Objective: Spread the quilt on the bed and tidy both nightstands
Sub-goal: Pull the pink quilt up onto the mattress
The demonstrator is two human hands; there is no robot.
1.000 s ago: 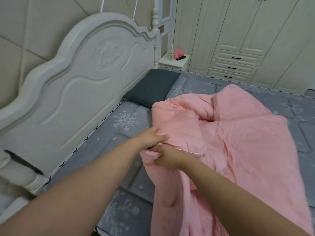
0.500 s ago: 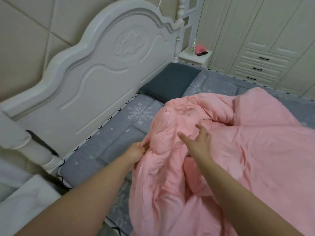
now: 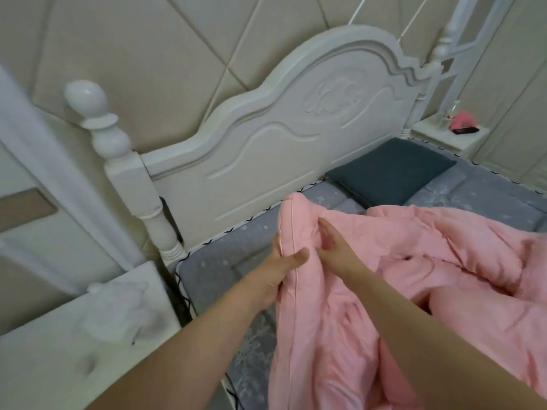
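Observation:
A pink quilt point(image 3: 414, 261) lies bunched on the grey snowflake mattress point(image 3: 225, 255), its piped edge raised near the headboard. My left hand point(image 3: 281, 267) grips that edge, thumb on top and fingers behind the fold. My right hand point(image 3: 331, 247) lies just beside it on the quilt with its fingers fairly straight, pressing into the fabric. The near nightstand point(image 3: 59, 350) is at the lower left with pale blurred things on it. The far nightstand point(image 3: 444, 137) holds a small bottle, a pink item and a dark phone.
A white carved headboard point(image 3: 296, 137) with a turned post point(image 3: 118, 161) runs behind the bed. A dark grey pillow point(image 3: 390, 173) lies at the far head of the mattress. Wardrobe doors stand at the far right. A black cord hangs between the near nightstand and the bed.
The view swung left, bringing the bedpost and near nightstand into sight. My left hand carried the quilt's edge toward the near head corner; my right hand moved close beside it.

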